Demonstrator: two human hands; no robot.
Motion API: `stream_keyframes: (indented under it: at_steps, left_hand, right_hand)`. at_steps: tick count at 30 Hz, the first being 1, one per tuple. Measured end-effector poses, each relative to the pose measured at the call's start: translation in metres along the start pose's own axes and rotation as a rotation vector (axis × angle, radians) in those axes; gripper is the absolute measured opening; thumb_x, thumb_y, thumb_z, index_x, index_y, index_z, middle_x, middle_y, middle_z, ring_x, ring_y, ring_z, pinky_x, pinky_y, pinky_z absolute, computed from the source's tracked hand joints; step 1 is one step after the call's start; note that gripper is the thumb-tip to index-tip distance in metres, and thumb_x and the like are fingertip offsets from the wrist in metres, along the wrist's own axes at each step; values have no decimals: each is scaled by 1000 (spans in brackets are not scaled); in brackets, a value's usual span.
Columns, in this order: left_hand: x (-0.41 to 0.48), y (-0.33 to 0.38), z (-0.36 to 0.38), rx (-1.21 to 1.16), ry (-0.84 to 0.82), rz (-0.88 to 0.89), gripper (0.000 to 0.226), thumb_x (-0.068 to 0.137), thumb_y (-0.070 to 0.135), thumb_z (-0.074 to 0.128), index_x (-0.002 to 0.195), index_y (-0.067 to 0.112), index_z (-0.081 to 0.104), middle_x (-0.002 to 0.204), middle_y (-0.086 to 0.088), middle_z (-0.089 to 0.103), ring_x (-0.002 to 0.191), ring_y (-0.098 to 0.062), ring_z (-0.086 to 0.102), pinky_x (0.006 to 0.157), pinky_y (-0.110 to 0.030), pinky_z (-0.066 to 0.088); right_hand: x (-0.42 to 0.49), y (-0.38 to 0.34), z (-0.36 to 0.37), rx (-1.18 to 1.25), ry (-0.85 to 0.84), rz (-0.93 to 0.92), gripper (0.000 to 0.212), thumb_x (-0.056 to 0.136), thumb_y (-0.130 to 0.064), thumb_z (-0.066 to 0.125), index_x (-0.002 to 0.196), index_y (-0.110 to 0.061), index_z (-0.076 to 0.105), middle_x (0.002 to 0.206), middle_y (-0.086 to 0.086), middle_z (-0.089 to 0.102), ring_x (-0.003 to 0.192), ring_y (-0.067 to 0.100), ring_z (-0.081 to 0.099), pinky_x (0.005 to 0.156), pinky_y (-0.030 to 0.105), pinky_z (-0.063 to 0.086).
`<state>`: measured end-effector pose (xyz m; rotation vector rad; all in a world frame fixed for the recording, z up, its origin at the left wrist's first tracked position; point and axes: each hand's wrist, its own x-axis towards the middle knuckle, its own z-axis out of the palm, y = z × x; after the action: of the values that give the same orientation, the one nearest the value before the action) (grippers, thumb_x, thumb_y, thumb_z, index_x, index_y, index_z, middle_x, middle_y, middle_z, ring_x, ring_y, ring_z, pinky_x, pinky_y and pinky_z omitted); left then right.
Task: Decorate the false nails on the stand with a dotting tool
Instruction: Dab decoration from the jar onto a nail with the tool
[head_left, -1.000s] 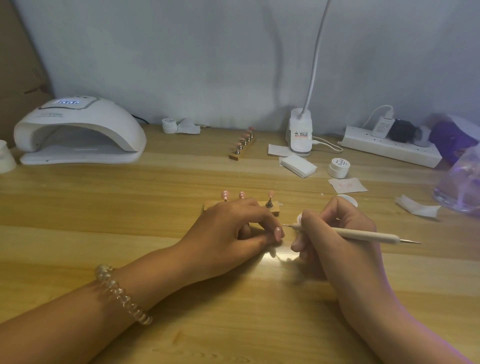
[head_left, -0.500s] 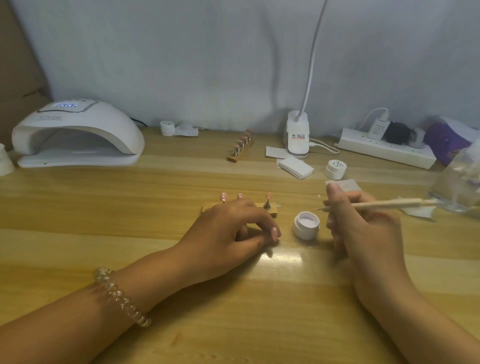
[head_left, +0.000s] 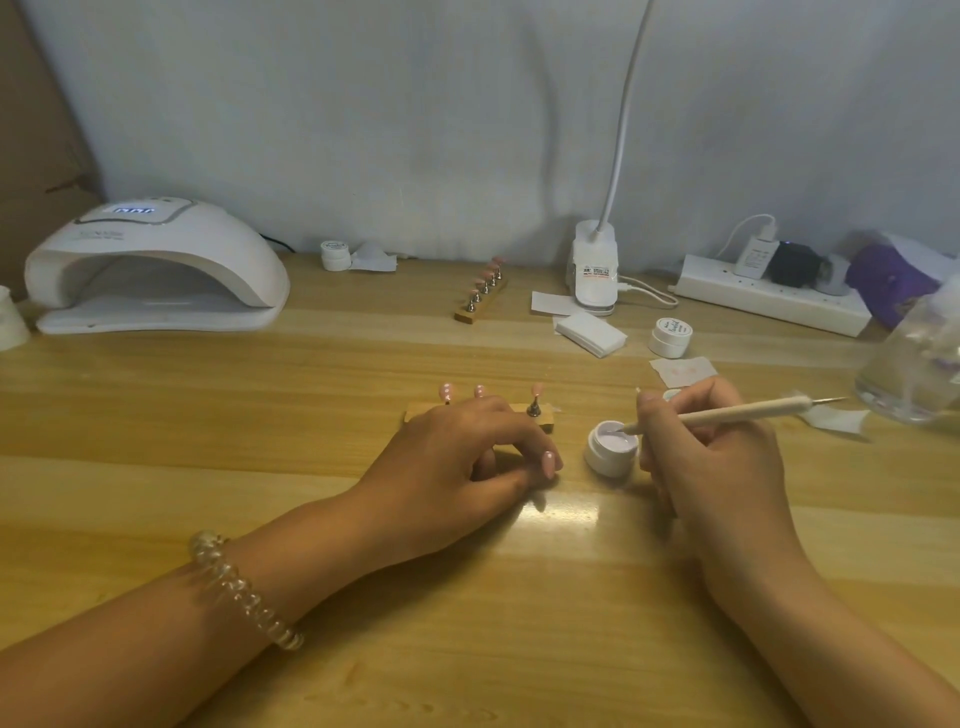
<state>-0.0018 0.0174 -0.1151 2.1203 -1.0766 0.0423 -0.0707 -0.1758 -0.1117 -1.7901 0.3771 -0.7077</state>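
Mid-task, reload step. R hand (head_left: 722, 467) grips the tool (head_left: 737, 413) pen-style, tip dipped in the open gel pot (head_left: 610, 457), just right of the stand (head_left: 545, 422).

L hand (head_left: 457, 457) lies over the stand's near side, fingers curled, thumb to index. Can't tell if it pinches anything.

Stand sits mid-bench (head_left: 260, 415). Three pink nails (head_left: 447, 391) show above the knuckles. The left two seem to carry pale specks, too small to be sure; the right one looks plain.

So prob. some dotting done and at least one nail left, plus any hidden under the hand. 2nd stand (head_left: 480, 296) at the back: state unclear.
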Motion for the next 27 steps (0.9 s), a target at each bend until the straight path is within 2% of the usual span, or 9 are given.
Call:
stream_keyframes:
  at_steps: [2, 6, 12, 15, 19, 23, 27]
  left_hand:
    - [0, 0, 0, 1, 7, 0, 8, 88, 36, 68, 93, 33, 74, 89, 8, 65, 61, -3, 51, 60, -23, 35]
    - [0, 0, 0, -4, 5, -6, 5, 89, 31, 71, 93, 33, 74, 89, 11, 64, 60, -3, 51, 60, -20, 33]
    - [1, 1, 0, 1, 0, -9, 6, 89, 29, 71, 93, 32, 74, 90, 11, 65, 60, -4, 52, 60, -17, 32]
    - [1, 2, -1, 2, 3, -4, 7, 88, 26, 72, 93, 30, 74, 90, 11, 65, 61, -4, 52, 61, -15, 32]
    - [0, 3, -1, 10, 5, -4, 6, 88, 26, 72, 93, 30, 74, 89, 11, 65, 63, 0, 52, 61, -15, 32]
    - [0, 3, -1, 3, 3, -8, 6, 88, 24, 72, 92, 29, 74, 88, 19, 64, 60, -3, 52, 62, -13, 33]
    - [0, 4, -2, 2, -12, -13, 6, 89, 23, 71, 91, 29, 71, 92, 18, 68, 61, -9, 52, 63, -16, 33]
  right_hand:
    - [0, 1, 1, -27, -4, -6, 25, 87, -29, 65, 70, -15, 53, 56, -2, 64, 41, 4, 53, 51, 27, 40]
    - [1, 3, 1, -49, -14, -17, 23, 86, -27, 64, 69, -15, 52, 55, -9, 62, 43, 2, 54, 42, 14, 38]
    - [1, 4, 0, -119, -2, -30, 28, 88, -30, 64, 68, -19, 48, 55, -8, 58, 47, 4, 48, 51, 28, 34]
    - [1, 2, 1, -180, -20, -61, 29, 90, -32, 65, 69, -20, 48, 61, -12, 61, 54, 3, 52, 55, 30, 34]
    - [1, 1, 0, -180, -10, -75, 28, 90, -33, 64, 70, -19, 49, 60, -13, 60, 53, 5, 51, 55, 30, 34]
    - [-2, -5, -2, -4, 58, -96, 28, 95, -32, 63, 75, -19, 48, 59, 3, 55, 53, 21, 49, 53, 36, 40]
    - [-15, -23, -1, 184, 42, -149, 23, 93, -28, 65, 81, -17, 49, 63, 9, 61, 43, 13, 52, 40, 22, 43]
